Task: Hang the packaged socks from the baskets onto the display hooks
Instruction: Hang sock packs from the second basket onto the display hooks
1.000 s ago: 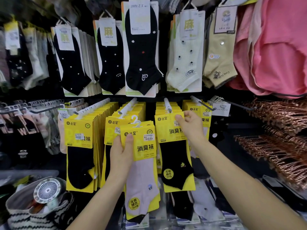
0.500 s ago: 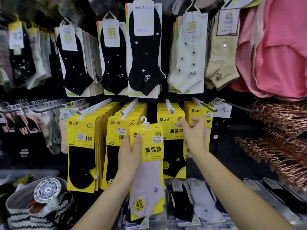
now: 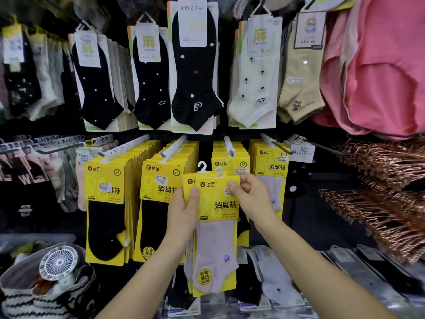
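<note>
The left hand (image 3: 181, 210) is gripping a small stack of packaged socks (image 3: 216, 226) by its left edge, thumb lying across the yellow card and fingers curled behind. That way the packs are hanging upright and facing the person, in front of the middle of the display rack's lower row. The right hand (image 3: 253, 199) is pinching the upper right corner of the front pack, thumb on its face, probably peeling it away from the one behind so that a single pack can go onto a peg. Two white plastic hangers (image 3: 218, 172) are sticking up from the top edge, one offset behind the other, so the stack is holding at least two packs. The front pack is showing a yellow header card with black print and a price sticker, a pale lilac ankle sock below it, and a round yellow label near the toe. The display hook (image 3: 268, 139) towards the row's right end is carrying packs with the same pale sock, so it is looking like the likely destination.
</note>
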Motion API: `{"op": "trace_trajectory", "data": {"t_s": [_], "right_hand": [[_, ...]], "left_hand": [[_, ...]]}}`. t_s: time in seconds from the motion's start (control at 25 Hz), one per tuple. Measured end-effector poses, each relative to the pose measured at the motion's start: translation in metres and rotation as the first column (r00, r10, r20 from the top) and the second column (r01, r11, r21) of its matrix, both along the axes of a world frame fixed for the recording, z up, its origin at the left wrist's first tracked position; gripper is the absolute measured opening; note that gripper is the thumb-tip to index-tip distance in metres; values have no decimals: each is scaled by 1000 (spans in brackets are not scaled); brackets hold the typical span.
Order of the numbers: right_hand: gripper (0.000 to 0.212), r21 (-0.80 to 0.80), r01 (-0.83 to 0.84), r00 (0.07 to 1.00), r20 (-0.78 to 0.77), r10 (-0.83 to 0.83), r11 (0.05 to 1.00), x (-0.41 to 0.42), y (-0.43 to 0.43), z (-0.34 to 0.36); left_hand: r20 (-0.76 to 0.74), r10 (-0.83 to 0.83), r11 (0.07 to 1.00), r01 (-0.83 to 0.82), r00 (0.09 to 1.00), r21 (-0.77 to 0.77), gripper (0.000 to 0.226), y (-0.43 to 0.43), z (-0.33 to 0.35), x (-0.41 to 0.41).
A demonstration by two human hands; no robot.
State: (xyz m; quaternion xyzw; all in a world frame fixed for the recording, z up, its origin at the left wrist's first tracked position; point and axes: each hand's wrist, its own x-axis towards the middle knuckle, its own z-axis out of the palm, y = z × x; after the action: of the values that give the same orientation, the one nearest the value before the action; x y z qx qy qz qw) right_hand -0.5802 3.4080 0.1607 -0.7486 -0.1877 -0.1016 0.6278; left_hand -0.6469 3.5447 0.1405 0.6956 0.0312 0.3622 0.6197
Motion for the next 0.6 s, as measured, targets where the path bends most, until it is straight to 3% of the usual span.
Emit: {"op": "trace_trajectory", "data": {"t_s": [0.28, 0.44, 0.6], "right_hand": [[7, 241, 135, 986, -130, -106, 961, 25, -19, 19], [11, 102, 161, 987, -22, -160, 982, 34, -9, 31], [9, 12, 201, 980, -10, -201, 979, 40, -1, 25]], "left_hand": [[24, 122, 991, -120, 992, -59, 16, 26, 1, -7], [33, 109, 994, -108, 994, -30, 15, 32, 2, -12], [47, 96, 995, -97, 994, 22, 13, 28, 3, -14]]}}
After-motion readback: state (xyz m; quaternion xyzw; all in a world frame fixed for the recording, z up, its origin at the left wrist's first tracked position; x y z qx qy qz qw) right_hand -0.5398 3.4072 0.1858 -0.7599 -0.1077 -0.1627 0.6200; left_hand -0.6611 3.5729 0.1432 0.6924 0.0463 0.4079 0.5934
